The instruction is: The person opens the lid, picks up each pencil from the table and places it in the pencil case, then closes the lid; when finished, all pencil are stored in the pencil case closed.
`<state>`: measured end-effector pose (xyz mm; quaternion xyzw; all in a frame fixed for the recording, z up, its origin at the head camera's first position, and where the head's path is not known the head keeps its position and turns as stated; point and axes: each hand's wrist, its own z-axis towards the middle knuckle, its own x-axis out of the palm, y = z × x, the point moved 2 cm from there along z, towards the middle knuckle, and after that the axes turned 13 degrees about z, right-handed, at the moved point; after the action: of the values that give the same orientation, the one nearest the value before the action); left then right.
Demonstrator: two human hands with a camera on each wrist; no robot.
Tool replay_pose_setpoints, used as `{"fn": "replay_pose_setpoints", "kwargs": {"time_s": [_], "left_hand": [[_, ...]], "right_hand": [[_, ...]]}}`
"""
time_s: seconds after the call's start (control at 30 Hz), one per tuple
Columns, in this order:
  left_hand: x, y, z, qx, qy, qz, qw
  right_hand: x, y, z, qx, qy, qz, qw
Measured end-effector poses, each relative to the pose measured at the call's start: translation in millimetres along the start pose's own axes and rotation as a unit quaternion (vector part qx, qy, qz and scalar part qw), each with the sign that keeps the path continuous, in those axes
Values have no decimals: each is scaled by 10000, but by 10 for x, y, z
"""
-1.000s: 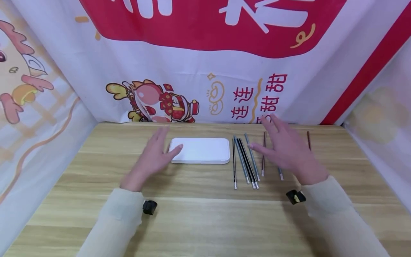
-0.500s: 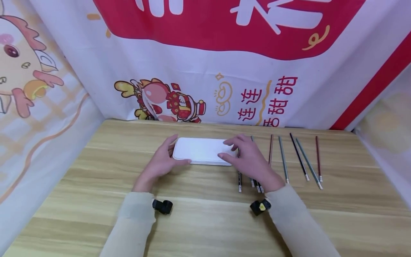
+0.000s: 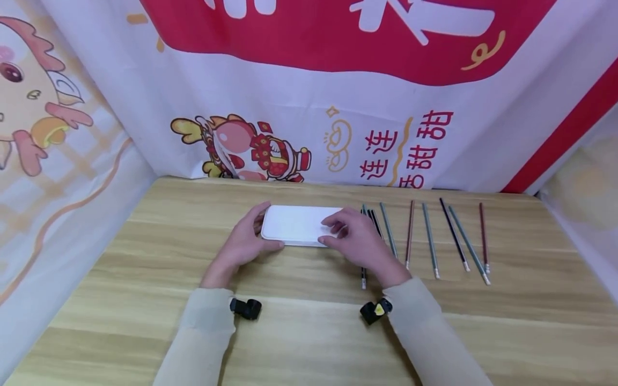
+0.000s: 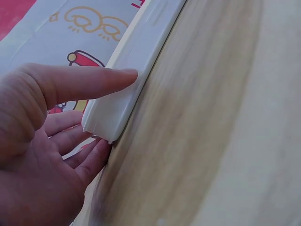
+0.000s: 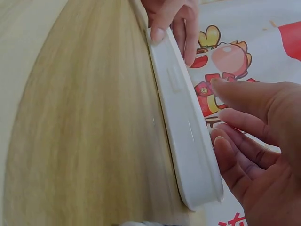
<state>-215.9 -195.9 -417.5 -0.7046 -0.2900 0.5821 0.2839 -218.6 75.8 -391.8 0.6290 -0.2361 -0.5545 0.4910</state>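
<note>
Only the backdrop cloth [image 3: 289, 88] has legible text: red Chinese characters reading 连连 [image 3: 379, 154], and right beside that 甜甜 [image 3: 427, 141], plus another red character [image 3: 412, 183] below, cut off at the cloth's bottom. The chunky white characters [image 3: 444, 19] on the red panel [image 3: 309, 48] up top are cropped, so I can't read those.

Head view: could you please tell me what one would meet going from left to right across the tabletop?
Left hand, white case, right hand, reddish-brown pencil, blue-green pencil, dark pencil, second blue-green pencil, dark red pencil; pencils partly behind the right hand are left out.
</note>
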Motion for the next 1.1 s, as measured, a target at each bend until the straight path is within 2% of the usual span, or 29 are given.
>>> {"fn": "replay_pose_setpoints", "kwargs": {"time_s": [0.23, 0.57, 0.77, 0.93, 1.1], "left_hand": [[-45, -19, 18, -44, -36, 105, 9999], [-52, 21, -1, -63, 20, 4, 10000], [-48, 25, 14, -73, 7, -50, 10000], [-48, 41, 12, -127, 21, -81, 9999], [-47, 42, 16, -101, 32, -90, 9999]], "right_hand": [[4, 3, 34, -182, 13, -115, 9998], [51, 19, 57, -96, 45, -480, 9988], [55, 62, 61, -325, -10, -817, 9961], [88, 100, 44, -230, 78, -1414, 9897], [150, 134, 22, -236, 303, -2205, 9746]]}}
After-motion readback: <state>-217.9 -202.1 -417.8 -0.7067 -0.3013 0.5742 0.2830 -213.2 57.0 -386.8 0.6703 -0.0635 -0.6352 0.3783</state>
